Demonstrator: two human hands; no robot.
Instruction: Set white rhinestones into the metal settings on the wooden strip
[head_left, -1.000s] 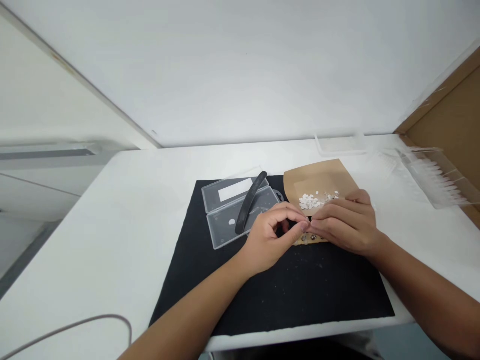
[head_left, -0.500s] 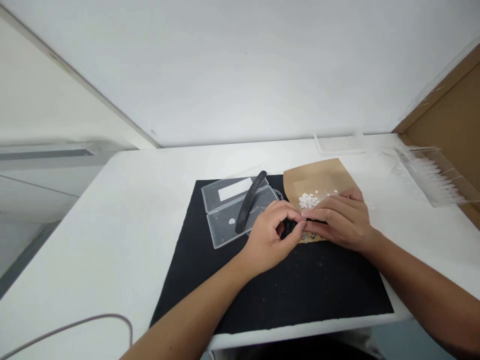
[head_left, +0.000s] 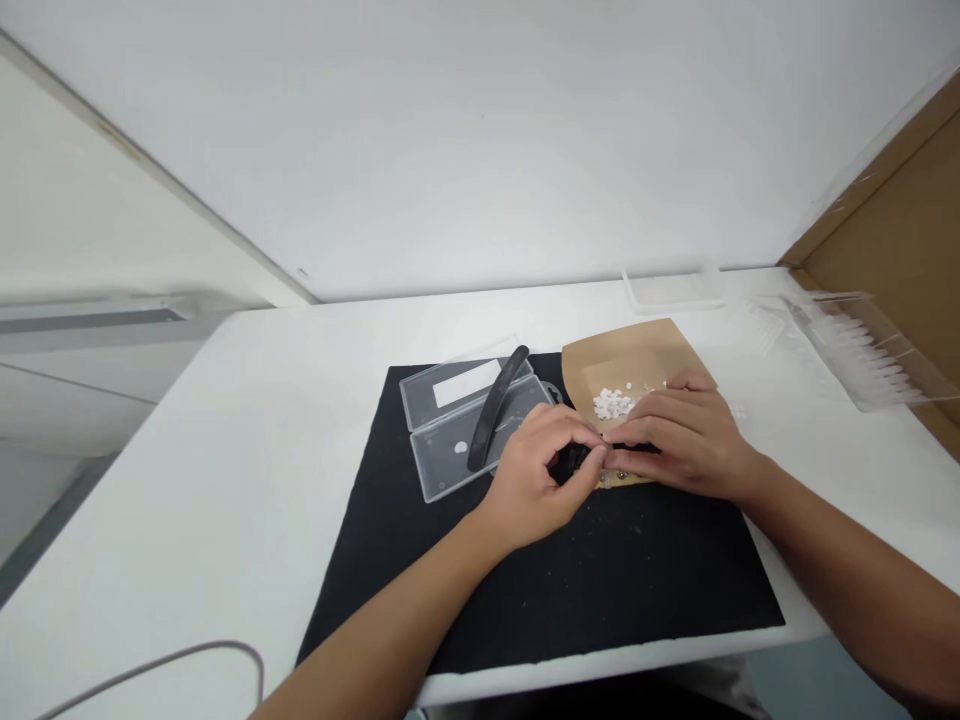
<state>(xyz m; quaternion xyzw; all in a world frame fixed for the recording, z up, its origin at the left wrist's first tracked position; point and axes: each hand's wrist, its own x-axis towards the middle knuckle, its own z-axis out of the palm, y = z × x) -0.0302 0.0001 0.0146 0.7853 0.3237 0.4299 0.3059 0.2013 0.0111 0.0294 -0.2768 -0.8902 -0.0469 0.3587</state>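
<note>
A white table point(head_left: 187, 480) runs back to a pale wall point(head_left: 480, 150), with a black mat point(head_left: 600, 590) spread near its front edge. On the mat's far left part lies an open clear case point(head_left: 442, 470), its two halves side by side. One half has a white label point(head_left: 466, 384), the other a round white spot point(head_left: 460, 447). A curved black bar point(head_left: 498, 410) lies slantwise across both.

To the right, a sheet of brown paper point(head_left: 622, 350) covers the mat's far corner and reaches onto the table, with a scatter of white bits point(head_left: 613, 403) on it. Beyond stand a clear tray point(head_left: 671, 290) and, farther right, a clear rack point(head_left: 862, 350) near a brown board point(head_left: 892, 230). A cable point(head_left: 150, 660) curves over the table's near left.

The left hand point(head_left: 544, 475) hides the case's near right end; the right hand point(head_left: 682, 440) covers the paper's near right part. Both forearms slant inward from below, and the fingertips meet just above a tan strip point(head_left: 626, 478) with small metal parts, mostly hidden beneath. The left thumb and forefinger curve together into a ring; the right fingers lie bent and nearly flat, tips pointing left. Whether either hand pinches something small cannot be told.
</note>
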